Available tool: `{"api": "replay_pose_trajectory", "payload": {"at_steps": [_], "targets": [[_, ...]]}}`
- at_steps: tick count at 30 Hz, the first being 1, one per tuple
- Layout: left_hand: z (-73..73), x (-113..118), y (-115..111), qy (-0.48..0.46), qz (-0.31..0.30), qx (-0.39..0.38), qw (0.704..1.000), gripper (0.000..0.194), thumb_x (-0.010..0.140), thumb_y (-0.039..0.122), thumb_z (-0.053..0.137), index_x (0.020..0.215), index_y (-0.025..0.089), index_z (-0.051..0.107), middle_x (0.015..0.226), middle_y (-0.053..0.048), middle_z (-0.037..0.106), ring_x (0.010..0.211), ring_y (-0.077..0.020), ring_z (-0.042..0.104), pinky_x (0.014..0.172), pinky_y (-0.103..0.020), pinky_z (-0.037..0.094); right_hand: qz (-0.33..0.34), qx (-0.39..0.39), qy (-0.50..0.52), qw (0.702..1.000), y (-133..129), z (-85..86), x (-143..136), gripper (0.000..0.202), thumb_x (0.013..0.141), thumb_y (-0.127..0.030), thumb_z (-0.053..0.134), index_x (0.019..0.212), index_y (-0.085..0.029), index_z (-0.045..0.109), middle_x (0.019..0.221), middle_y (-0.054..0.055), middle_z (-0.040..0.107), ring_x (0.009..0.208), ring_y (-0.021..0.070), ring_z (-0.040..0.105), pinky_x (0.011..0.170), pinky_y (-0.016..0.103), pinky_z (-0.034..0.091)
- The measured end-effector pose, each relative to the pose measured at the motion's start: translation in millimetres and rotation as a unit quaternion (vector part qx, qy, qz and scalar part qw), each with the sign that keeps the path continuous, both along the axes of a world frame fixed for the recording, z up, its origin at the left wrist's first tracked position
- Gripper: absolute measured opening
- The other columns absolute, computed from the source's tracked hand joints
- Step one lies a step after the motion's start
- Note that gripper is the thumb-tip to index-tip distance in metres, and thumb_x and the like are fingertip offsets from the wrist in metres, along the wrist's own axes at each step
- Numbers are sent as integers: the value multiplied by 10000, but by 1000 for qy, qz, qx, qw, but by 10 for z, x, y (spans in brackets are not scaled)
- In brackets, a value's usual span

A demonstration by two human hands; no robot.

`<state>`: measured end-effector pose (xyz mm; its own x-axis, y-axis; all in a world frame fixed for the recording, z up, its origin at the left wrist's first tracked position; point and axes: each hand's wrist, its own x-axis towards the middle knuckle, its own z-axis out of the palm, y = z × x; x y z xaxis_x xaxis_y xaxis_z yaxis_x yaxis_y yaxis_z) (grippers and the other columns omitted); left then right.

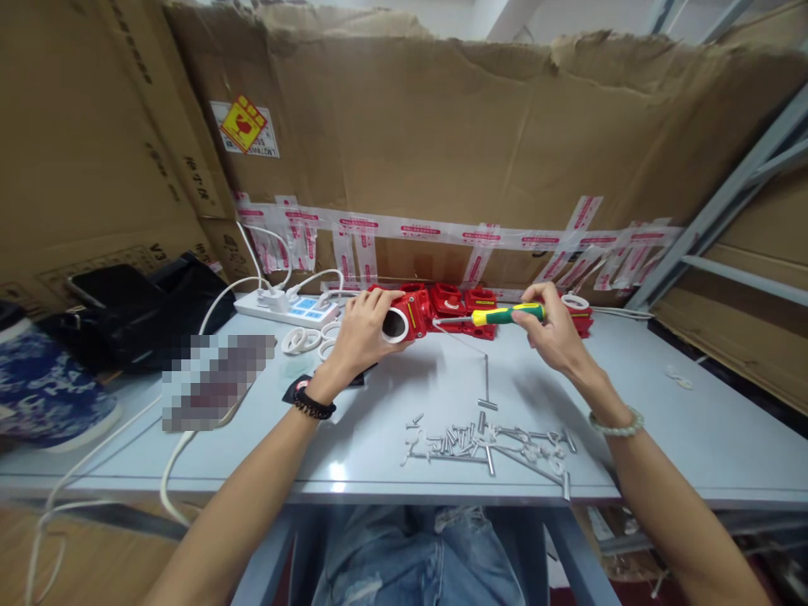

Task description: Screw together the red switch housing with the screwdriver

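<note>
My left hand [366,324] is wrapped round a red part [415,316] that has a white ring [396,326] at its near end. In my right hand [552,328] is a screwdriver [508,315] with a yellow and green handle, held level and pointing left. Its shaft reaches the right side of the red part; whether the tip touches it I cannot tell. More red parts [481,300] stand behind, against the cardboard. Below the hands lie several loose metal bolts [459,438] and rods, with some white string-like pieces among them.
A white power strip [303,310] with plugged-in cables lies at the back left. White rings [301,340] and a phone-like slab [220,383], partly blurred, are left of my hand. Tall cardboard [410,126] closes off the back. A grey metal frame [725,202] stands right.
</note>
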<state>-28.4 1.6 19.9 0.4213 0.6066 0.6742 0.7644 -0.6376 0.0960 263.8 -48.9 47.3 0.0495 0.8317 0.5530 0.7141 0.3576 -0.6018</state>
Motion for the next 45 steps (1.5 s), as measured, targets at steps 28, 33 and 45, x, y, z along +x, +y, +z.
{"api": "replay_pose_trajectory", "payload": {"at_steps": [28, 33, 45], "targets": [[13, -33, -4, 52, 15, -36, 998, 548, 714, 382, 687, 1180, 209, 456, 1157, -91, 573, 1038, -288, 508, 844, -387, 355, 152, -238, 168, 944, 38, 37, 15, 288, 739, -346, 621, 859, -232, 385, 545, -82, 485, 461, 95, 464, 412, 230, 426], [11, -31, 0, 50, 4, -37, 998, 560, 710, 395, 699, 1179, 211, 454, 1163, -87, 572, 1055, -287, 504, 850, -380, 357, 93, -190, 94, 973, 65, 3, 29, 368, 793, -554, 542, 804, -189, 500, 546, -12, 566, 500, 136, 547, 448, 248, 425], [27, -38, 2, 32, 20, -29, 999, 580, 712, 412, 701, 1186, 192, 449, 1141, -87, 578, 1030, -285, 512, 839, -384, 355, 29, -140, 126, 982, 93, -56, -57, 265, 791, -468, 535, 793, -222, 437, 490, -85, 412, 396, 82, 375, 382, 215, 312]]}}
